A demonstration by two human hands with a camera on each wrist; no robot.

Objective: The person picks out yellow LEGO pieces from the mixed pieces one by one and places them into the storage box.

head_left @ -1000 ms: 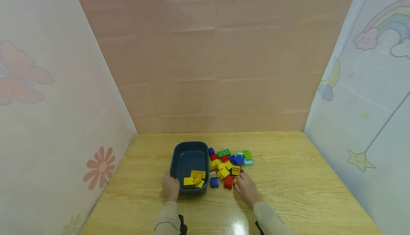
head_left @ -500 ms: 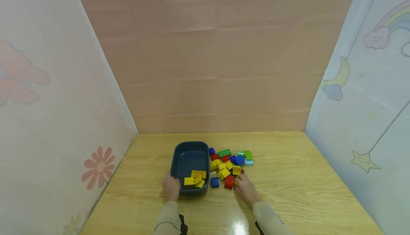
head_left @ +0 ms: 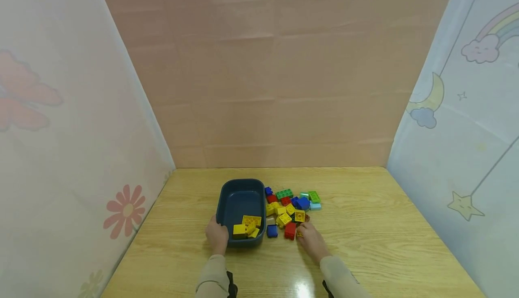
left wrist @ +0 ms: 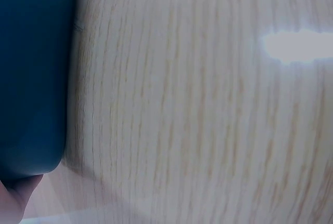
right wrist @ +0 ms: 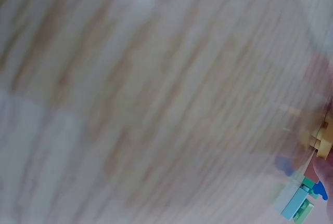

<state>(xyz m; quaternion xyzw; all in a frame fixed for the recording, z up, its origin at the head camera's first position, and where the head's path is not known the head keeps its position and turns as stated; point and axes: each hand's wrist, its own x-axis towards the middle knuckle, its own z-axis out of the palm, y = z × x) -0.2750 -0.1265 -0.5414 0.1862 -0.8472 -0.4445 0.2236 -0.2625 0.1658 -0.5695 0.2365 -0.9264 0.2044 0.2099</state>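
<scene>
A dark blue plastic bin [head_left: 241, 205] stands on the table with several yellow toy bricks [head_left: 239, 231] in its near end. My left hand [head_left: 217, 236] grips the bin at its near left wall; in the left wrist view only a bit of that hand shows below the bin's corner. At the near right of a loose brick pile, my right hand [head_left: 313, 243] holds a small yellow toy brick [head_left: 300, 234], mostly covered by the fingers. Beside those fingers lie a red brick [head_left: 289, 231] and a yellow brick [head_left: 299, 216].
Right of the bin, the pile includes a green brick [head_left: 284, 194], a blue brick [head_left: 302, 204], a light blue brick [head_left: 315, 206] and a separate blue brick [head_left: 272, 231]. The wooden table [head_left: 365, 226] ends at a tan backdrop [head_left: 275, 108], with patterned white sheets on both sides.
The right fingers have shifted slightly around the small yellow brick, which has turned a little. The left hand and the bin have stayed in place; the head view has moved slightly.
</scene>
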